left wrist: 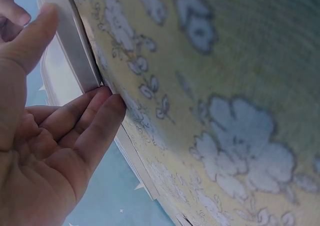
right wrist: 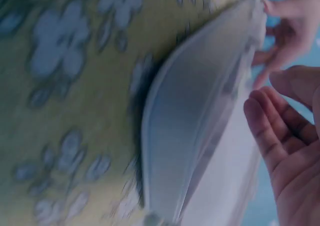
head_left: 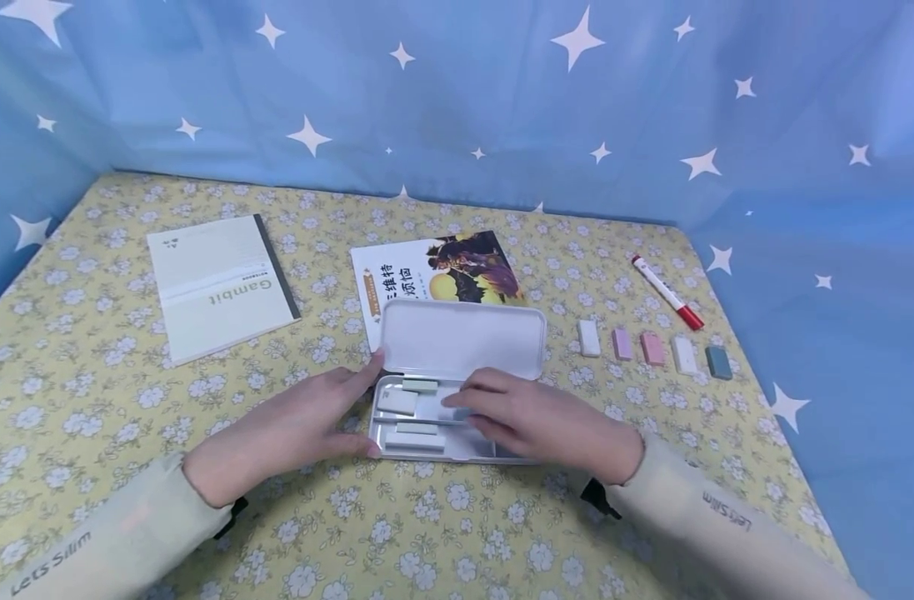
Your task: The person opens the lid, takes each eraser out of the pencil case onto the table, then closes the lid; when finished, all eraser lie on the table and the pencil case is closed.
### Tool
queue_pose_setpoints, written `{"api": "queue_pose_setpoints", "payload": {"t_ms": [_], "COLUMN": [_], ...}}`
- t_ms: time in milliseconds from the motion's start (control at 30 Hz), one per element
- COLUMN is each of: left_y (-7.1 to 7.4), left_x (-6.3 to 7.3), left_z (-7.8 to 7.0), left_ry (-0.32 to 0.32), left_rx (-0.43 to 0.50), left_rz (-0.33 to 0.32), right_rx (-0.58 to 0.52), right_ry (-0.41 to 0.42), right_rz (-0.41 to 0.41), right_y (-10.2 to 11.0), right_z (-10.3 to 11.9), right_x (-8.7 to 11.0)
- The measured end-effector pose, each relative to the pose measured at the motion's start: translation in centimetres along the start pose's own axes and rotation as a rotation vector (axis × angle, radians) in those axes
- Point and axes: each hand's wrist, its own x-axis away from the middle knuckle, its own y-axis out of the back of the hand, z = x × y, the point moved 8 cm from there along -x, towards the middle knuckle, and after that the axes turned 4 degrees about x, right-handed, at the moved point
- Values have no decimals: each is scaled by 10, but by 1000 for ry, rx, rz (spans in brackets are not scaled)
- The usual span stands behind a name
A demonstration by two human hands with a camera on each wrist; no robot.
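A white pencil case (head_left: 462, 337) stands with its lid folded back, in the middle of the table. My left hand (head_left: 299, 421) holds the case's left end, thumb at the near corner and a finger by the hinge; the left wrist view shows its fingertips against the case's side. Inside the left part lie several pale blocks, among them a greenish eraser (head_left: 419, 386) and a white eraser (head_left: 397, 403). Over the case's compartments hovers my right hand (head_left: 535, 417), covering part of the inside. In the right wrist view its thumb and fingertips stand apart, with nothing visible between them.
Right of the case is a row of erasers: white (head_left: 589, 337), purple (head_left: 622, 343), pink (head_left: 651, 348), another white one (head_left: 684, 355) and teal (head_left: 719, 362). A red-capped marker (head_left: 666, 292) lies behind them. A picture book (head_left: 442, 275) lies behind the case, a notebook (head_left: 224, 292) left.
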Motion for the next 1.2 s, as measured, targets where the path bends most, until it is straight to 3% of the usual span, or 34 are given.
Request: {"api": "queue_pose_setpoints", "payload": {"t_ms": [333, 467, 933, 1200], "left_y": [-1, -1, 1, 0], "left_x": [0, 0, 0, 0], "left_z": [1, 1, 0, 1], "left_ry": [-8, -11, -26, -23], "left_rx": [-10, -8, -9, -7], "left_rz": [-1, -9, -15, -20], "right_rx": [89, 140, 339, 347], "right_ry": [139, 158, 163, 122], "right_rz": [76, 90, 172, 227], "right_y": [-17, -19, -24, -27], "right_z": [32, 38, 49, 49], "right_x": [-24, -30, -43, -45]}}
